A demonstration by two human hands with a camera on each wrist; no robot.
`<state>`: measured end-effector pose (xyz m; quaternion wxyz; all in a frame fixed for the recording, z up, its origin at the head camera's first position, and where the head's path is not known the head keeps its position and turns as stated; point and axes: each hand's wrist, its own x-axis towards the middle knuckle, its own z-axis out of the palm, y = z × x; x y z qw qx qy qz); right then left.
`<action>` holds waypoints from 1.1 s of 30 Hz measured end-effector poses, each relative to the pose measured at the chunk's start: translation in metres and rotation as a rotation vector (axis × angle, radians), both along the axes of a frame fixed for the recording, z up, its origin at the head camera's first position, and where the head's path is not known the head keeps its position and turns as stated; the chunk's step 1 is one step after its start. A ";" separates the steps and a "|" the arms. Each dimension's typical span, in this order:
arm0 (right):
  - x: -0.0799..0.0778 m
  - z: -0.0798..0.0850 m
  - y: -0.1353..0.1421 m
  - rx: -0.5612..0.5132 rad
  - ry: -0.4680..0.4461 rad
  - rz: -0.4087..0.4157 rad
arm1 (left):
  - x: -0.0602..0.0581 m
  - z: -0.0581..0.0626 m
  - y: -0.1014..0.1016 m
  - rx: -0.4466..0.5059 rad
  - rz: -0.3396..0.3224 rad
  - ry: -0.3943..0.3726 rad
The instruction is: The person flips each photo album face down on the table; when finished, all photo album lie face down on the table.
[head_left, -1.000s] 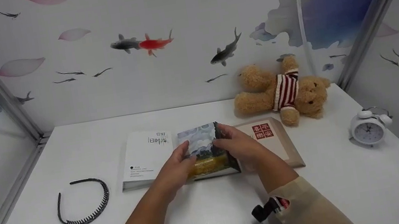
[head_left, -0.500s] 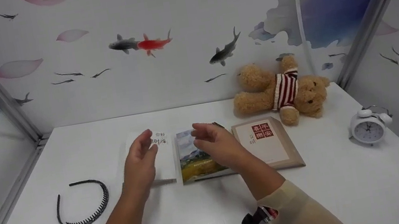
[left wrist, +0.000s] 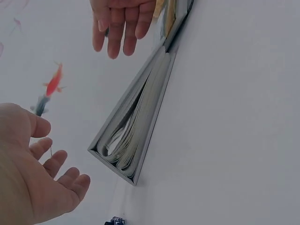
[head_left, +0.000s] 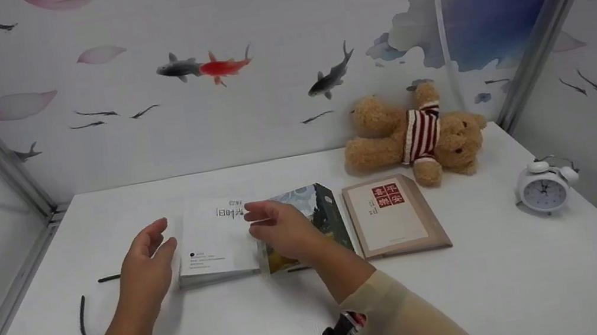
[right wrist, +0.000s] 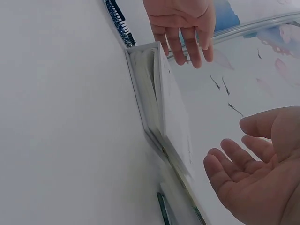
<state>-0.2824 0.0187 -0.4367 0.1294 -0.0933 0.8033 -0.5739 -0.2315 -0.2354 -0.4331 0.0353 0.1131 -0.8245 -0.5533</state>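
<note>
A thick white photo album (head_left: 211,238) lies at the left of a row of three on the table. Its wedge of pages (left wrist: 133,124) shows edge-on in the left wrist view. Next to it lies an album with a painted landscape cover (head_left: 332,216), partly covered by my right hand (head_left: 288,232). That hand hovers at the seam between these two, fingers loosely bent and gripping nothing. My left hand (head_left: 146,272) is held off the white album's left side, its fingers (left wrist: 56,161) apart from it. At the right of the row is a beige-bordered book (head_left: 403,226) with red characters.
A dark toothed headband (head_left: 84,321) lies at the left, mostly hidden behind my left arm. A teddy bear (head_left: 422,136) in a striped shirt lies against the back wall. A white alarm clock (head_left: 544,193) stands near the table's right edge.
Both hands have let go of the landscape-cover album and moved left, the left hand past the white album's far side. The albums and book stay on the table; the view has shifted slightly.
</note>
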 end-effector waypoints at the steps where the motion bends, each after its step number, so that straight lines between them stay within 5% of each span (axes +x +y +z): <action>1: 0.000 -0.001 -0.004 0.004 -0.006 0.007 | 0.000 -0.001 -0.001 0.014 -0.011 -0.021; 17: 0.007 -0.020 -0.022 -0.027 -0.038 0.012 | 0.000 -0.018 0.011 -0.034 -0.148 -0.236; 23: 0.010 -0.024 -0.021 -0.004 -0.018 0.045 | 0.001 -0.022 0.011 -0.104 -0.157 -0.247; 33: 0.012 -0.023 -0.020 -0.022 -0.055 0.061 | 0.004 -0.016 0.005 -0.075 -0.142 -0.245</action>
